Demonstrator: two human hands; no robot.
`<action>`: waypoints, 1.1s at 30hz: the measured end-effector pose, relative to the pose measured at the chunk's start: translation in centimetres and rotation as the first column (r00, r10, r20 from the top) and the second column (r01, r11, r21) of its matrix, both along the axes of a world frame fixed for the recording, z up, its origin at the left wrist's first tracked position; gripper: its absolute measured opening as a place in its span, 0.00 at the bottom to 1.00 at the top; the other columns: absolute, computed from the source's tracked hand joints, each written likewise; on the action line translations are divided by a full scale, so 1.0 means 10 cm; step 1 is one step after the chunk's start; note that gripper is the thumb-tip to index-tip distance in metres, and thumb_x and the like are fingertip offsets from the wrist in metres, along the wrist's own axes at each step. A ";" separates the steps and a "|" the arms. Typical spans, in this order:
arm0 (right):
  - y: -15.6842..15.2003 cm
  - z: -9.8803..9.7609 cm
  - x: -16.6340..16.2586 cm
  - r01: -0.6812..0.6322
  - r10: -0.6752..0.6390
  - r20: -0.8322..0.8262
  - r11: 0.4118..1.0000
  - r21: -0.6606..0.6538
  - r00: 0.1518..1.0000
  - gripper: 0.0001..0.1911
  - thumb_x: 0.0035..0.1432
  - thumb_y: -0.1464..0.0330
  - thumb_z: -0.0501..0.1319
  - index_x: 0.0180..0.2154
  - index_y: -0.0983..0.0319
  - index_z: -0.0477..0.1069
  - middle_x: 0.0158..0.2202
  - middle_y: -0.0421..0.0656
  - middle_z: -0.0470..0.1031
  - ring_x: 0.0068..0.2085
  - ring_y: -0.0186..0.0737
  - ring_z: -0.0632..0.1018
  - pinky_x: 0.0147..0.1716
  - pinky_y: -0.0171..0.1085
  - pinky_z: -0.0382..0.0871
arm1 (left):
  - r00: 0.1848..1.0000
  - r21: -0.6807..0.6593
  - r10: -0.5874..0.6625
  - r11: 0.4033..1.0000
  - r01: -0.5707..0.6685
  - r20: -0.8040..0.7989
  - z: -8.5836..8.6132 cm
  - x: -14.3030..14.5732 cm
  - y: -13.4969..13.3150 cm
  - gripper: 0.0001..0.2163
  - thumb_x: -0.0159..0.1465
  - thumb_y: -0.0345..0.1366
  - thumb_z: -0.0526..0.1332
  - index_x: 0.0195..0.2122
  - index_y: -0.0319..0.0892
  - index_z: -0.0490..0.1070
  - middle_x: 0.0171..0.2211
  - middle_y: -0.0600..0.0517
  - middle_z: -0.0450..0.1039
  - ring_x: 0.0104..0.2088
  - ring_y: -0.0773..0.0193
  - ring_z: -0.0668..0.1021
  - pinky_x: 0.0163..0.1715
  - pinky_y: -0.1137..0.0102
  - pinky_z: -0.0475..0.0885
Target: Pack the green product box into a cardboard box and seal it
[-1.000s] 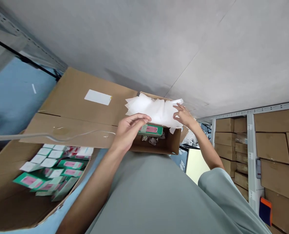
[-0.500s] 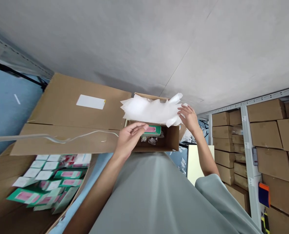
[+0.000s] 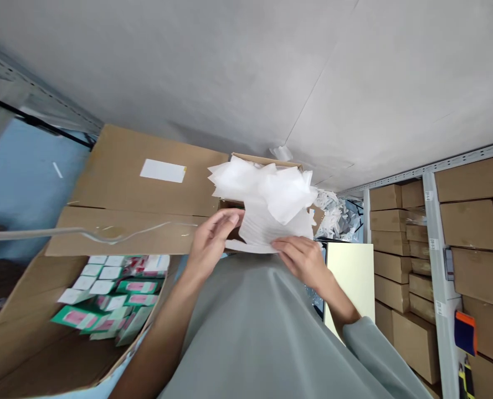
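White sheet (image 3: 267,227) drawn over a small carton (image 3: 231,204) by its near edge, in the right hand's (image 3: 298,257) grip.

Pinched at that edge, the sheet seems held there to keep it spread across the carton's mouth, covering most of the inside; what lies beneath cannot be made out. The left hand (image 3: 213,238) is at the uncovered left end, its grip narrow, thumb near fingers; whether it holds anything, I cannot tell. More crumpled sheets (image 3: 240,176) heap over a box (image 3: 267,160) behind, likely for easy reach. The big box (image 3: 26,316) at left holds green-and-pink packets (image 3: 140,286), some standing in rows, others leaning loosely.
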State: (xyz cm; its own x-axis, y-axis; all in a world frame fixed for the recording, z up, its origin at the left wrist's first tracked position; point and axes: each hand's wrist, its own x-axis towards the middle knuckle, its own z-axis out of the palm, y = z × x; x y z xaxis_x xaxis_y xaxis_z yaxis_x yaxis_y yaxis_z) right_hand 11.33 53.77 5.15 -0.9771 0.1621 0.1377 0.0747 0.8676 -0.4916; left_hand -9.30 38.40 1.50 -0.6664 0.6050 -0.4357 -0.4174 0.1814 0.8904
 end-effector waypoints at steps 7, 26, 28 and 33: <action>-0.10 -0.95 -0.29 0.173 -0.072 0.458 0.968 -0.182 0.886 0.13 0.82 0.67 0.58 0.56 0.54 0.81 0.52 0.43 0.88 0.50 0.46 0.88 0.50 0.40 0.80 | 0.915 -0.137 -0.366 0.928 0.346 -0.170 -0.34 0.09 -0.19 0.38 0.62 0.58 0.73 0.70 0.47 0.73 0.63 0.40 0.81 0.57 0.45 0.85 0.56 0.55 0.84; 0.47 -0.46 -0.20 0.352 -0.433 0.322 0.893 0.279 0.842 0.22 0.69 0.77 0.65 0.61 0.54 0.80 0.51 0.51 0.77 0.52 0.54 0.78 0.52 0.48 0.78 | 0.538 -0.813 -0.809 0.468 0.347 -0.236 -0.72 0.14 0.20 0.17 0.74 0.34 0.59 0.55 0.35 0.85 0.48 0.29 0.85 0.51 0.35 0.87 0.54 0.51 0.79; 0.59 -0.54 -0.26 0.339 -0.420 0.234 0.886 0.317 0.877 0.20 0.68 0.79 0.60 0.54 0.56 0.83 0.48 0.51 0.75 0.51 0.54 0.76 0.52 0.49 0.78 | 0.567 -0.773 -0.766 0.546 0.324 -0.303 -0.66 0.14 0.19 0.19 0.75 0.34 0.58 0.61 0.35 0.82 0.56 0.29 0.83 0.55 0.36 0.86 0.57 0.51 0.79; 0.33 -0.19 -0.05 0.363 -0.377 0.000 0.893 0.266 0.926 0.17 0.70 0.78 0.59 0.49 0.55 0.81 0.56 0.53 0.76 0.56 0.57 0.75 0.58 0.56 0.75 | 0.875 -0.324 -0.305 0.928 0.184 -0.377 -0.40 0.15 -0.07 0.15 0.73 0.45 0.62 0.51 0.44 0.84 0.56 0.41 0.85 0.54 0.47 0.87 0.60 0.57 0.80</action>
